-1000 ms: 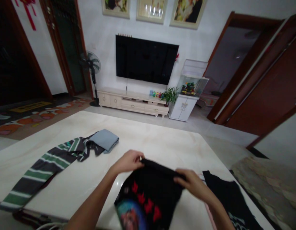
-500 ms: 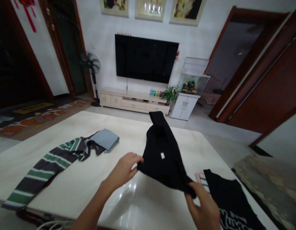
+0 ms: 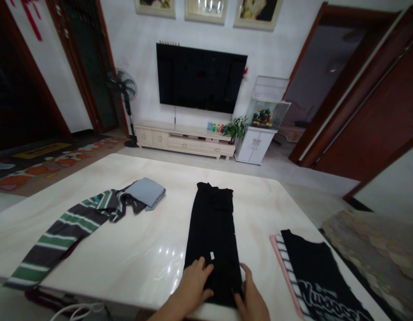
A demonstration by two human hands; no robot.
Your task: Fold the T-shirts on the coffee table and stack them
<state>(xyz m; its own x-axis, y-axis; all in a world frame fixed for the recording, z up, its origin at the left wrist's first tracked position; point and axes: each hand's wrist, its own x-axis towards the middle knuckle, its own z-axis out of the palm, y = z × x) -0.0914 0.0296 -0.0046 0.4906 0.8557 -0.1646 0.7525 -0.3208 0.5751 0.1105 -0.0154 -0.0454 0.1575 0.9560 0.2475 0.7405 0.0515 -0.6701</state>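
A black garment point(image 3: 211, 227) lies stretched out lengthwise on the pale marble table point(image 3: 133, 249), folded into a long narrow strip with a small white tag near its near end. My left hand point(image 3: 195, 283) rests flat on the garment's near end, fingers spread beside the tag. My right hand point(image 3: 251, 298) presses the same end at its right edge, fingers apart. Neither hand grips the cloth.
A green, white and dark striped garment point(image 3: 69, 229) sprawls at the table's left, beside a folded grey-blue cloth point(image 3: 146, 191). At the right lies a black printed shirt point(image 3: 318, 278) on a pink striped piece point(image 3: 283, 263). A white cable point(image 3: 72, 310) hangs below the table's near edge.
The black garment was held up in both hands, flung forward, and now lies flat on the table. Both hands came down onto its near end.
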